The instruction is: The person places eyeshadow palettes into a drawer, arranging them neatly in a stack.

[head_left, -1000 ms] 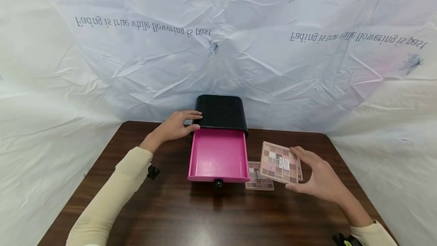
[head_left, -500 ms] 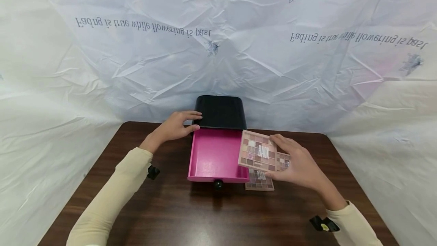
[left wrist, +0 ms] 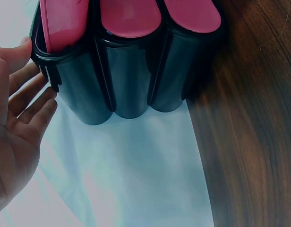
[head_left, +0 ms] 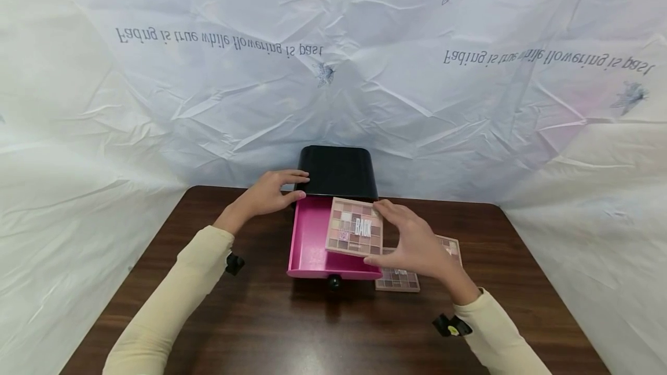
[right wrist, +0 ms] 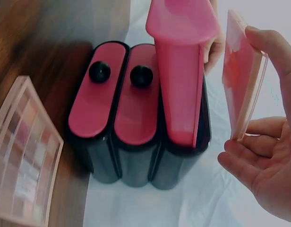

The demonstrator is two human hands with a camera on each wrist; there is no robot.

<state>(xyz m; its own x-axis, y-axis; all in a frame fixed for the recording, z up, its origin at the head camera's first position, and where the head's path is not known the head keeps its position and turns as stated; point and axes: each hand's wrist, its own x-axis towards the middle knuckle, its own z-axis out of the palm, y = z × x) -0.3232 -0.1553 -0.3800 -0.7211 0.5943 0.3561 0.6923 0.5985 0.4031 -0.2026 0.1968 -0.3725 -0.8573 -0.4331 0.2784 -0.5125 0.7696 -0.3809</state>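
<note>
An eyeshadow palette [head_left: 354,227] with a clear printed lid is pinched by its right edge between the thumb and fingers of my right hand [head_left: 414,245]. It is over the right part of the pulled-out pink drawer [head_left: 310,242], tilted. In the right wrist view, the palette [right wrist: 242,80] shows edge-on beside that drawer, apart from it. My left hand [head_left: 268,191] rests against the left side of the black drawer unit [head_left: 337,171]. In the left wrist view, its extended fingers [left wrist: 34,97] touch the casing near the top drawer.
One palette [head_left: 400,282] lies on the wooden table [head_left: 250,317] right of the drawer, and another palette [head_left: 451,247] is partly hidden behind my right forearm. Two lower drawers [right wrist: 96,94] with black knobs are closed. A white printed sheet [head_left: 333,103] hangs behind the table.
My right hand has carried the palette leftward, from over the palettes at the right to over the drawer. The palette at the far right has come into view. My left hand has stayed still.
</note>
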